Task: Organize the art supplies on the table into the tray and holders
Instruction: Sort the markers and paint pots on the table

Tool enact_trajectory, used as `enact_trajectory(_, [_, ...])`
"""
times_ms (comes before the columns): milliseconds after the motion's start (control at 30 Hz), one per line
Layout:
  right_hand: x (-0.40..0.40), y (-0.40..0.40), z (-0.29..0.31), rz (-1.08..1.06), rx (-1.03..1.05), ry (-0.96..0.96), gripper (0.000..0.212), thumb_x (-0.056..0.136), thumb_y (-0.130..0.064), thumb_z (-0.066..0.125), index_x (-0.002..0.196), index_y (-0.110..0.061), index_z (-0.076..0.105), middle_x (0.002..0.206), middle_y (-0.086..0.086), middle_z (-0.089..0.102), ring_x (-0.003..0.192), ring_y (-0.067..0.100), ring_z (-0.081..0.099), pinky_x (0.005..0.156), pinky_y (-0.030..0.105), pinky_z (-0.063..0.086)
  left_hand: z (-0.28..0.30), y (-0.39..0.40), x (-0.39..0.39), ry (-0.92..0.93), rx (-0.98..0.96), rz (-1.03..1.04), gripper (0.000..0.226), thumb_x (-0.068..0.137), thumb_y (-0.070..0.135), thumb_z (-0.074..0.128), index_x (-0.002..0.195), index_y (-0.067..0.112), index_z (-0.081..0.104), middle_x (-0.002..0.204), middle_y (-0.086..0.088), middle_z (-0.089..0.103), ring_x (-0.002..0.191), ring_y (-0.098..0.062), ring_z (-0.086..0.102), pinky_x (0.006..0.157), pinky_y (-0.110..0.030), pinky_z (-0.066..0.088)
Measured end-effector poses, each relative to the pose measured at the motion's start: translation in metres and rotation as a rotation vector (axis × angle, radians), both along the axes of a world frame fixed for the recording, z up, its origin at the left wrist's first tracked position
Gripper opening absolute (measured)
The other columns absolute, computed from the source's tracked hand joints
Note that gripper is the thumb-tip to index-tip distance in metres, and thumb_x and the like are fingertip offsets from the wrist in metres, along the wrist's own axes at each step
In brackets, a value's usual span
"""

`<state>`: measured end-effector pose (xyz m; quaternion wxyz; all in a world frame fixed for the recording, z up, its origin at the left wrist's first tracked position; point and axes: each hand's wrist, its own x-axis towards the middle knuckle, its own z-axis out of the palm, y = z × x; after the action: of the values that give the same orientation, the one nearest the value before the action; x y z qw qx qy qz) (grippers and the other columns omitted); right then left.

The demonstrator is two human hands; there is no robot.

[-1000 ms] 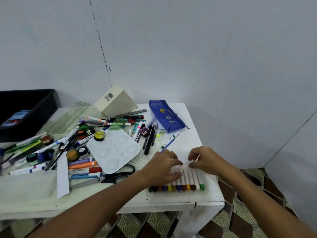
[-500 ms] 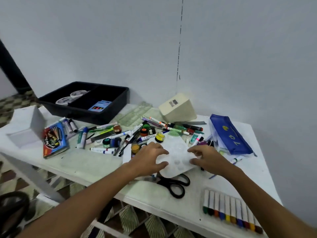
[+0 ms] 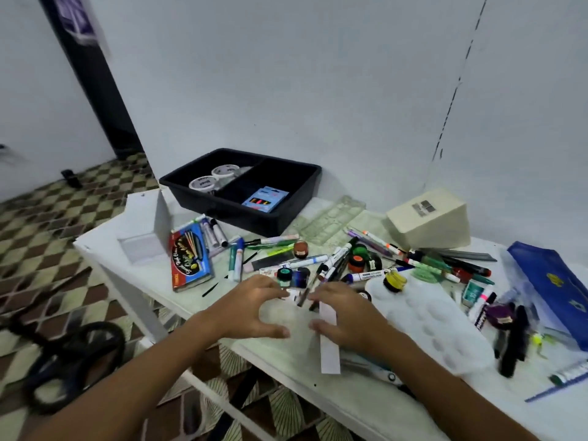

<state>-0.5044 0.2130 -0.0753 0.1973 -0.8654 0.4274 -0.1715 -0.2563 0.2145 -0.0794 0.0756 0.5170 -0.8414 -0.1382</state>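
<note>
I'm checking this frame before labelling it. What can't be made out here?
- Head view: whether the left hand or right hand grips anything; motion blur and the hands themselves hide it.
- Print on the two white tape rolls in the black tray: too small.
- Blue pouch: cut off by the right edge.

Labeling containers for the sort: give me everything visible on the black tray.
The black tray is a rectangular, smooth-walled bin that looks like plastic, with a divider splitting it into two compartments. It sits flat at the table's far edge near the wall, turned at an angle. The left compartment holds two white tape rolls; the right holds a small blue box. Markers lie close along its front wall. Neither hand touches it.
</note>
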Motion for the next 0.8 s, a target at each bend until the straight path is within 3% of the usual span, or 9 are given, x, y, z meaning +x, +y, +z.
enact_trajectory(100, [0.034,0.001,-0.012,0.126,-0.084,0.176,0.074,0.080,-0.070,0.044,0.137,-0.023,0.050,0.144,0.004,0.044,0.134,0.021,0.036,0.110,0.038,0.028,-0.014,-0.002,0.032,-0.095,0.022,-0.001,0.095,0.063,0.086,0.055,0.142,0.035,0.040,0.149,0.006,0.034,0.138,-0.011,0.022,0.115,-0.036,0.023])
enact_trajectory(200, [0.058,-0.007,-0.024,0.199,-0.141,0.287,0.084,0.071,-0.074,0.035,0.138,-0.023,0.048,0.145,0.008,0.042,0.135,0.027,0.035,0.109,0.046,0.025,-0.026,-0.006,0.047,-0.074,-0.055,-0.047,0.090,0.068,0.081,0.056,0.142,0.032,0.041,0.148,0.003,0.039,0.137,-0.014,0.029,0.114,-0.036,0.025])
enact_trajectory(333, [0.080,-0.026,-0.019,0.166,-0.081,0.261,0.076,0.075,-0.071,0.036,0.136,-0.029,0.048,0.145,0.000,0.040,0.135,0.020,0.032,0.106,0.043,0.025,-0.027,-0.012,0.058,0.009,-0.071,-0.048,0.087,0.069,0.076,0.060,0.140,0.026,0.046,0.147,0.003,0.040,0.136,-0.012,0.030,0.112,-0.031,0.025])
enact_trajectory(433, [0.105,-0.044,-0.012,0.068,-0.012,0.069,0.049,0.085,-0.049,0.049,0.126,-0.023,0.058,0.129,-0.001,0.054,0.122,0.018,0.045,0.102,0.039,0.036,-0.021,-0.013,0.079,0.099,-0.087,0.028,0.088,0.068,0.079,0.058,0.138,0.025,0.049,0.143,0.006,0.042,0.133,-0.008,0.031,0.111,-0.032,0.030])
enact_trajectory(533, [0.144,-0.059,-0.011,0.030,0.043,-0.042,0.037,0.090,-0.035,0.056,0.122,-0.018,0.061,0.115,0.003,0.063,0.108,0.020,0.054,0.092,0.036,0.044,-0.018,-0.014,0.114,0.191,-0.159,0.140,0.084,0.071,0.080,0.056,0.133,0.023,0.055,0.135,0.005,0.048,0.126,-0.006,0.037,0.106,-0.036,0.038])
enact_trajectory(667, [0.208,-0.079,-0.014,-0.050,0.154,-0.097,0.045,0.090,-0.036,0.060,0.132,-0.020,0.054,0.110,0.004,0.063,0.104,0.020,0.055,0.086,0.034,0.046,-0.017,-0.012,0.158,0.283,-0.211,0.358,0.090,0.066,0.083,0.054,0.133,0.024,0.053,0.137,0.004,0.046,0.124,-0.003,0.036,0.104,-0.030,0.038])
enact_trajectory(800, [0.250,-0.096,-0.021,-0.127,0.074,-0.012,0.045,0.090,-0.042,0.059,0.129,-0.019,0.055,0.107,0.007,0.065,0.105,0.025,0.053,0.085,0.035,0.043,-0.025,-0.012,0.176,0.373,-0.104,0.499,0.104,0.058,0.082,0.062,0.144,0.027,0.038,0.146,0.006,0.034,0.128,-0.007,0.037,0.104,-0.027,0.038])
